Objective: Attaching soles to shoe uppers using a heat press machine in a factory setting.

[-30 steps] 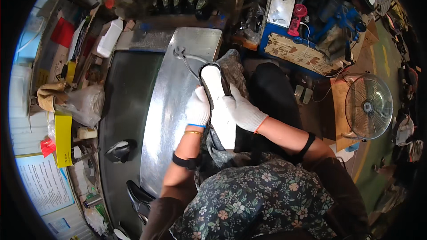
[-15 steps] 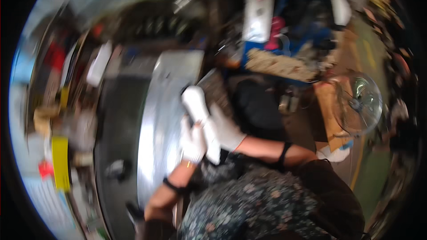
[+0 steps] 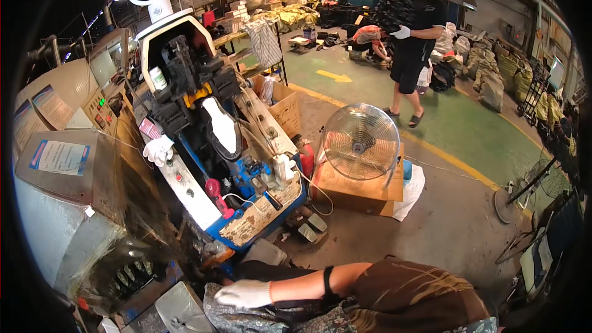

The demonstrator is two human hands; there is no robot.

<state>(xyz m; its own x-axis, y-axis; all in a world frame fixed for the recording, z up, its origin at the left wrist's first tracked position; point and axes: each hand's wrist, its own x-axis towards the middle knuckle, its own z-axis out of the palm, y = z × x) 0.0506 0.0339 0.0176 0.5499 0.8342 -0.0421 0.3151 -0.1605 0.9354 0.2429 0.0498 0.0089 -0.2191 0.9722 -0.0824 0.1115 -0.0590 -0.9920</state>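
My right hand [image 3: 245, 294], in a white glove, lies low in the picture over the grey patterned cloth [image 3: 237, 316] on my front. Its fingers look stretched out and hold nothing that I can see. My left hand is out of view. Beyond my right hand stands a blue and white machine [image 3: 203, 217] with black clamping parts. A white shoe-shaped piece with a dark rim, seemingly a shoe upper on a last [image 3: 222, 126], sits bottom up in it. An empty white glove [image 3: 159, 150] rests on the machine's left side, near a pink handheld tool [image 3: 217, 197].
A wire-cage fan [image 3: 361, 142] stands by a cardboard box [image 3: 354, 191], right of the machine. Left are metal housings [image 3: 58, 163] and a metal plate [image 3: 183, 309]. A co-worker [image 3: 419, 37] carrying dark items stands on the green floor. Foot pedals [image 3: 312, 228] lie below the machine.
The view has swung right and up. Both gloved hands were around a white shoe-shaped piece over the metal bench; now only my right hand shows, without it.
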